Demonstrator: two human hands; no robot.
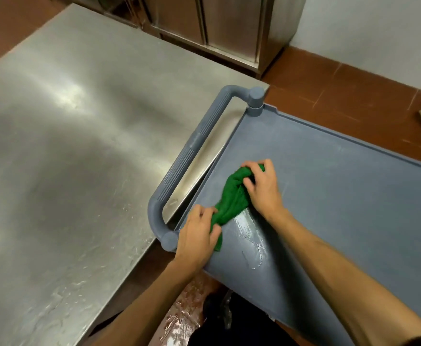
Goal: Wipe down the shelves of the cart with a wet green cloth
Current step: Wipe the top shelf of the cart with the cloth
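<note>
A bunched, twisted green cloth [232, 196] lies on the grey plastic cart's top shelf [341, 196] near its ribbed handle [187, 156], a wet streak [250, 229] glistening just beside it.

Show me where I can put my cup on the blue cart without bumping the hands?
The cart shelf is bare from the right hand out to the raised rim. The steel table beside the handle is also bare. It is crowded at the handle end, where the left hand and right hand grip the green cloth.
</note>
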